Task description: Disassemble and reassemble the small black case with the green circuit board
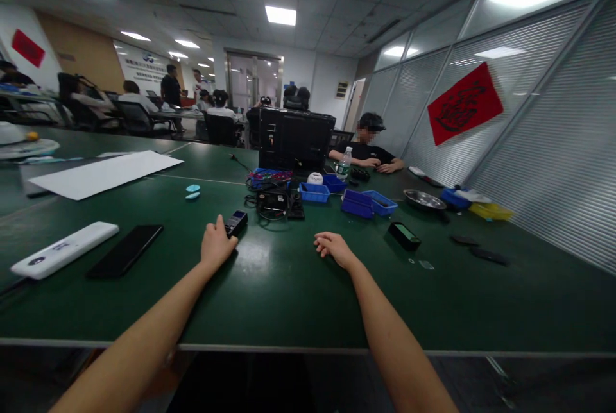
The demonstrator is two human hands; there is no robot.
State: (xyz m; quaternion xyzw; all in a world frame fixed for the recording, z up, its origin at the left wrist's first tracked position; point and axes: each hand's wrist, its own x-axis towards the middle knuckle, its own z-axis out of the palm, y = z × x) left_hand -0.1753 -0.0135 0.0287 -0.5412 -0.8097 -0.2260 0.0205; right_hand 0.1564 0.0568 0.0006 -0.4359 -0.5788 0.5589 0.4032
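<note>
Watching my left hand [217, 245] seemingly pinch the small black device [235, 222] on the green table [289, 297]; right hand [334, 247] rests loosely curled, empty. A shallow grip could let it skid.

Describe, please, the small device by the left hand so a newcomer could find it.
On the green table, find the left hand. Just beyond it lies a black device; unlike the black box further right, it shows a bluish screen.

Seeing smooth green table top [289, 297] shining a little | seeing small black device [235, 222] in dull plastic | seeing blue bins [314, 192] in shiny plastic | seeing round bowl [424, 199] gleaming like metal | seeing flat white paper sheet [106, 174] | seeing glossy black phone [125, 250]
</note>
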